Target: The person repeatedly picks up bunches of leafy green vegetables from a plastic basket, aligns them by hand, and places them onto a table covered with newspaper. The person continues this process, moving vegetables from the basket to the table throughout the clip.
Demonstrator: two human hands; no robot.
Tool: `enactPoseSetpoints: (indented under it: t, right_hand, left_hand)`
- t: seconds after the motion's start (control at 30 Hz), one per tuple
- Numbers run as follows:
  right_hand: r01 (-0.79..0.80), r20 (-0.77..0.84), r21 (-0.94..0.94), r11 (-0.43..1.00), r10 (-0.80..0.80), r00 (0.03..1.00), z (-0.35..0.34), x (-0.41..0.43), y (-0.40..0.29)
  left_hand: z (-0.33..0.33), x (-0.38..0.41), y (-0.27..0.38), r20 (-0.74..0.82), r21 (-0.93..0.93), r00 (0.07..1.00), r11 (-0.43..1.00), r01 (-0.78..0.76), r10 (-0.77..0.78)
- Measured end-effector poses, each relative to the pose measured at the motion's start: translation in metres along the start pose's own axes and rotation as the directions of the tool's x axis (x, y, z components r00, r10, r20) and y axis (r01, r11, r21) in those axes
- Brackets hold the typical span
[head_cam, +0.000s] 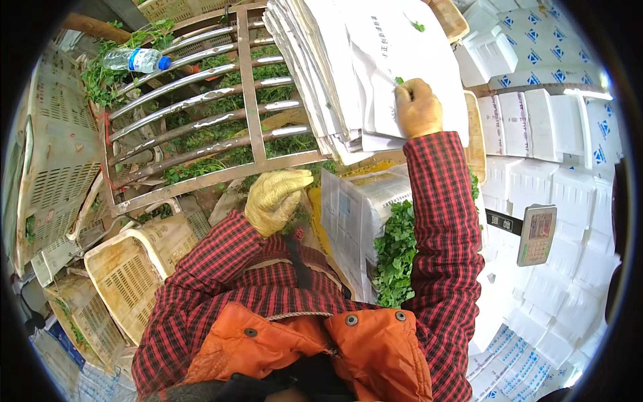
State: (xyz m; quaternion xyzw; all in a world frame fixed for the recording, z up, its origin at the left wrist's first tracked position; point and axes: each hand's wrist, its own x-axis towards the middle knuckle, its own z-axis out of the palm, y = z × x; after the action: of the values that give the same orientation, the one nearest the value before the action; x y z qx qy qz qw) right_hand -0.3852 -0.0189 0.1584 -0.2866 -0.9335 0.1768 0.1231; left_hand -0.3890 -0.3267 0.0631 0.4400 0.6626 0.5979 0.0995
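Observation:
My right hand [421, 108], in a yellowish glove, rests on a thick stack of large printed paper sheets [361, 60] with its fingers curled at the sheets; a bit of green leaf [399, 80] shows at its fingertips. Whether it pinches a sheet cannot be made out. My left hand [278, 201], gloved alike, hovers before my waist near the rack's lower edge, fingers bent together, with nothing visible in it. Between my arms a paper-lined yellow crate [315, 206] holds leafy green herbs [397, 256], with the lining paper [346, 226] standing up along its left side.
A metal-barred rack [251, 90] lies over more greens, with a plastic water bottle [135, 60] at its far left. Plastic crates [125, 281] crowd the left. On the right stand a scale display [537, 235] and stacked white foam boxes [532, 186].

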Motion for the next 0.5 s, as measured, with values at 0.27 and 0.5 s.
enactPoseSetpoints:
  t: [0.27,0.5]
  right_hand:
    - [0.131,-0.16,0.502,0.855,-0.057,0.985,-0.069,0.0,-0.019]
    - [0.273,-0.378,0.499,0.822,-0.076,0.923,-0.125,-0.015,-0.039]
  left_hand:
    - [-0.05,0.169,0.047,-0.142,0.429,0.808,0.771,-0.47,0.572]
    - [-0.051,0.226,0.086,0.47,-0.398,0.876,0.912,0.101,0.109]
